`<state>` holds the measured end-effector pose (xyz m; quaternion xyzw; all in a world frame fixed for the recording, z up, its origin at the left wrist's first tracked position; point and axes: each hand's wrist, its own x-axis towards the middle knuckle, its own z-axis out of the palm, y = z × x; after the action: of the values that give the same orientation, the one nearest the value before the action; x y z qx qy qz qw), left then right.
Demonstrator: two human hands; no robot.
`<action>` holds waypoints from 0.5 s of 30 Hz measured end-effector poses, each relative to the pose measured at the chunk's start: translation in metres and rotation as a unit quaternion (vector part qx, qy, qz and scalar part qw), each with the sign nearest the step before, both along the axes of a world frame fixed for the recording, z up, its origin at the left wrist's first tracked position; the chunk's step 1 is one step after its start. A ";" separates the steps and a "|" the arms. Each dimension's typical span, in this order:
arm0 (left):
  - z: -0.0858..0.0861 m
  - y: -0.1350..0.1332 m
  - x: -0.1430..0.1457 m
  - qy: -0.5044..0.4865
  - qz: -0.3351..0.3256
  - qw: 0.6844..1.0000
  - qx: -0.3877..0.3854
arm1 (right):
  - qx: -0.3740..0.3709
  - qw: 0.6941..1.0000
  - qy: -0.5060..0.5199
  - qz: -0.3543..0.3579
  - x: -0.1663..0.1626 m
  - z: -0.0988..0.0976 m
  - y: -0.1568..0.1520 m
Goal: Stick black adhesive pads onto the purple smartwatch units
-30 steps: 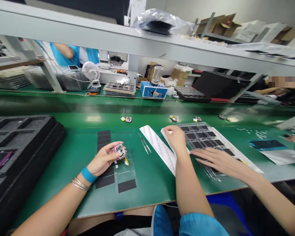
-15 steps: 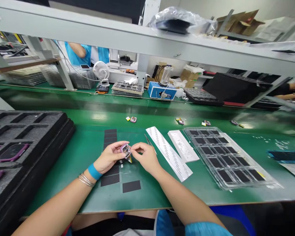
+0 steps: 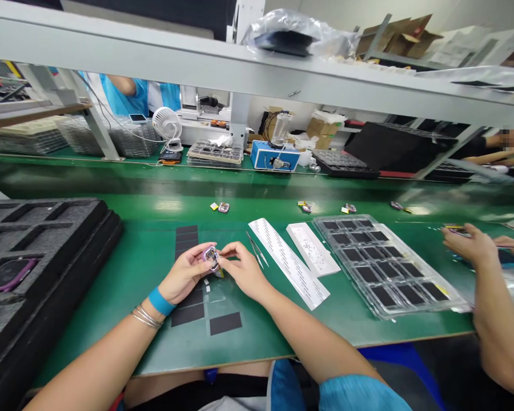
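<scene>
My left hand (image 3: pixel 184 274) is closed around a small purple-framed smartwatch case (image 3: pixel 209 255), its electronics facing up. My right hand (image 3: pixel 245 273) pinches at the right side of the same case with thumb and forefinger; any tiny part between those fingertips is hidden. A bit of yellow shows under the case. Below the hands lie a strip of black rectangular pieces (image 3: pixel 187 314) and a single black piece (image 3: pixel 225 323) on clear film. Metal tweezers (image 3: pixel 257 251) rest just right of my right hand, beside a white sheet of small labels (image 3: pixel 289 265).
A white block with tiny parts (image 3: pixel 314 251) and a clear tray of black pieces (image 3: pixel 383 268) lie to the right. Black foam trays (image 3: pixel 68 228) holding purple-framed watches stand left. Several small electronic assemblies (image 3: pixel 223 208) line the back. A co-worker's hand (image 3: pixel 471 245) holds a device at far right.
My right fingertips have come in closer against the watch case, which has turned slightly. A co-worker's arm and hands have come into view at the right. The whole view has shifted slightly.
</scene>
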<state>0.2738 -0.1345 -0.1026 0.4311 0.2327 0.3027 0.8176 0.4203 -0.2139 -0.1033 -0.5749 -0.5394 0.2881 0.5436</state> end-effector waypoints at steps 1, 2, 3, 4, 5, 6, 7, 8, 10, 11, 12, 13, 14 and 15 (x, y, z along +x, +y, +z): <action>0.001 0.001 0.000 0.000 0.006 1.000 0.004 | -0.029 0.996 0.084 0.030 0.001 -0.002 0.002; 0.002 0.002 -0.001 0.001 0.012 1.000 0.007 | -0.060 0.985 0.152 0.062 0.002 -0.003 0.004; 0.003 0.003 -0.002 0.002 0.019 1.000 0.008 | -0.092 0.971 0.200 0.089 0.003 -0.005 0.005; 0.003 0.005 -0.003 0.002 0.026 1.000 0.008 | -0.124 0.959 0.230 0.107 0.004 -0.005 0.006; 0.003 0.006 -0.003 0.002 0.032 0.999 0.007 | -0.151 0.950 0.249 0.115 0.006 -0.005 0.007; 0.003 0.008 -0.004 0.002 0.036 0.999 0.007 | -0.171 0.944 0.259 0.113 0.008 -0.004 0.007; 0.003 0.009 -0.005 0.003 0.039 0.999 0.007 | -0.183 0.941 0.265 0.107 0.010 -0.002 0.007; 0.003 0.010 -0.005 0.003 0.038 0.999 0.006 | -0.188 0.939 0.269 0.102 0.013 0.001 0.006; 0.003 0.010 -0.006 0.003 0.025 1.000 0.001 | -0.180 0.941 0.271 0.095 0.020 0.008 0.004; 0.003 0.010 -0.005 0.003 0.012 1.000 -0.004 | -0.169 0.944 0.270 0.091 0.022 0.011 0.003; 0.003 0.009 -0.005 0.004 -0.003 1.000 -0.008 | -0.155 0.947 0.268 0.087 0.024 0.015 0.001; 0.004 0.008 -0.005 0.008 -0.020 1.000 -0.013 | -0.138 0.950 0.267 0.085 0.026 0.019 -0.001; 0.004 0.007 -0.005 0.012 -0.038 0.999 -0.018 | -0.125 0.951 0.268 0.087 0.026 0.022 -0.003; 0.004 0.006 -0.004 0.019 -0.054 0.998 -0.022 | -0.117 0.950 0.273 0.094 0.027 0.026 -0.005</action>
<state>0.2694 -0.1288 -0.0981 0.4309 0.2309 0.2446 0.8374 0.4469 -0.2187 -0.0778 -0.4810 -0.3845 0.5449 0.5691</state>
